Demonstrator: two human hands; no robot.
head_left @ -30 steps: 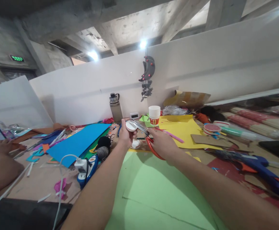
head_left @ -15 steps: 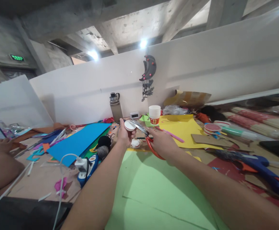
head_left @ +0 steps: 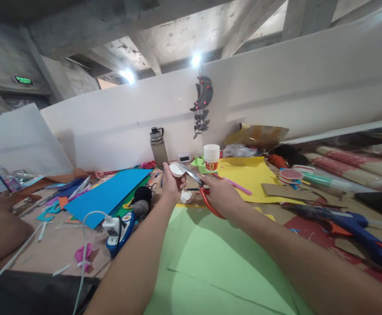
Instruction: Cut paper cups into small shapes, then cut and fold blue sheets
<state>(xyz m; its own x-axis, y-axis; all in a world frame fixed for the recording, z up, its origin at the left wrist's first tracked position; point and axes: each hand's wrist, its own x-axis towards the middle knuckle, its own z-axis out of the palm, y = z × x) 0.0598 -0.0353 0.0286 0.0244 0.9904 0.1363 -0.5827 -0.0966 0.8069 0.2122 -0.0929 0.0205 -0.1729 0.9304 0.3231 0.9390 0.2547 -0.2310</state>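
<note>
My left hand [head_left: 171, 186] is closed round a small, shallow white piece with a red edge, which looks like a cut-down paper cup [head_left: 176, 169]. My right hand [head_left: 225, 196] grips scissors [head_left: 192, 174] with long metal blades and red handles. The blade tips are at the right rim of the cup piece; whether they bite into it I cannot tell. Just below, on the table, lies another white piece with a reddish rim [head_left: 186, 197]. Light green paper [head_left: 217, 258] spreads under my forearms. Behind the scissors stands a stack of white paper cups [head_left: 211, 154].
Blue paper [head_left: 112, 192], balls of yarn [head_left: 141, 209] and a power strip [head_left: 120, 238] with a white cable are on the left. Yellow paper [head_left: 246, 175] and a blue glue gun [head_left: 358, 232] lie right. A bottle [head_left: 159, 148] stands behind. Another person's arm [head_left: 0, 227] rests far left.
The cup piece has turned slightly in my left hand, so more of its hollow inside shows. The scissors have stayed almost in place beside its rim.
</note>
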